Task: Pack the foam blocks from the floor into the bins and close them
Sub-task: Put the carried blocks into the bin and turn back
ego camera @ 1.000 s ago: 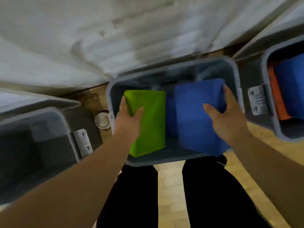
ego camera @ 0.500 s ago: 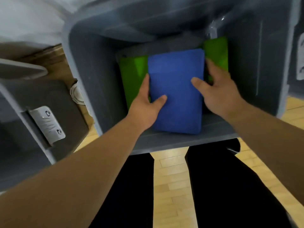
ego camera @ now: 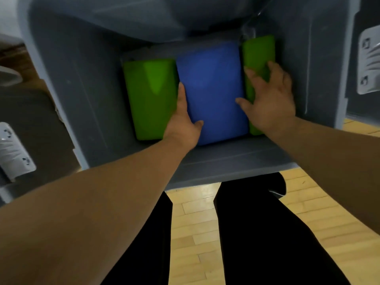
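An open grey bin [ego camera: 236, 169] stands in front of me, and both my hands reach into it. On its floor a blue foam block [ego camera: 211, 87] lies flat between a green foam block [ego camera: 150, 99] on the left and a second green block [ego camera: 258, 52] on the right. My left hand [ego camera: 183, 122] grips the blue block's left edge, thumb on top and fingers down the gap beside the green block. My right hand [ego camera: 269, 99] lies spread over the blue block's right edge and the right green block, thumb on the blue.
Another grey bin with a white latch [ego camera: 14, 153] stands close on the left. A further bin's white latch [ego camera: 369, 62] shows at the right edge. Below the bin are a light wooden floor [ego camera: 195, 223] and my legs in black trousers [ego camera: 257, 233].
The blue block has gone down from the bin's rim to its floor, settling between the two green blocks. My left hand let go of the green block and took the blue one.
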Motion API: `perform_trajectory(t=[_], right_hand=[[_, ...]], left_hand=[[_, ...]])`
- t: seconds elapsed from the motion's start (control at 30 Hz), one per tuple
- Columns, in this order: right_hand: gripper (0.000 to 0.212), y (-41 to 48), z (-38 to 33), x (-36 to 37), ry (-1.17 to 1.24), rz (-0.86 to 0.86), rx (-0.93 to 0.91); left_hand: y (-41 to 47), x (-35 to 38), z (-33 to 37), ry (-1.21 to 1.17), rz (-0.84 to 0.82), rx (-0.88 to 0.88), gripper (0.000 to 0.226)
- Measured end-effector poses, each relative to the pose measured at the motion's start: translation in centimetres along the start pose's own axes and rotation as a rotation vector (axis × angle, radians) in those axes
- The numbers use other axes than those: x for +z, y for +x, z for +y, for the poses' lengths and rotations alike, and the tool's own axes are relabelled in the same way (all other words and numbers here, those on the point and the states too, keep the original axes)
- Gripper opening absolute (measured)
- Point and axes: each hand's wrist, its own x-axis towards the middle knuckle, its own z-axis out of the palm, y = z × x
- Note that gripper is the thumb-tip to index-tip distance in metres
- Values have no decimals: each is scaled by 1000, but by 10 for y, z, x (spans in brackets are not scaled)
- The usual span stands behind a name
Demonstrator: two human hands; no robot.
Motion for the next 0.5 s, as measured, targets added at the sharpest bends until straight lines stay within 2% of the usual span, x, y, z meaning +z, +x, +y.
perform_trajectory(t=[0.13,0.27,0.37,0.5], right_hand=[[88,-7,-4,-13,32,-109,21],[92,-68,-30,-45,76,-238,99],[89,-137,-57,-103,121,-325,156],[91,-242,-95,-209,232,-414,227]], left_hand=[[-24,-20,-14,31,-100,-44,103],[-91,-71,-17,151,-176,-155,85],[-168,-127,-1,225,-266,-184,79],[-287,-209,45,253,-337,-190,82]])
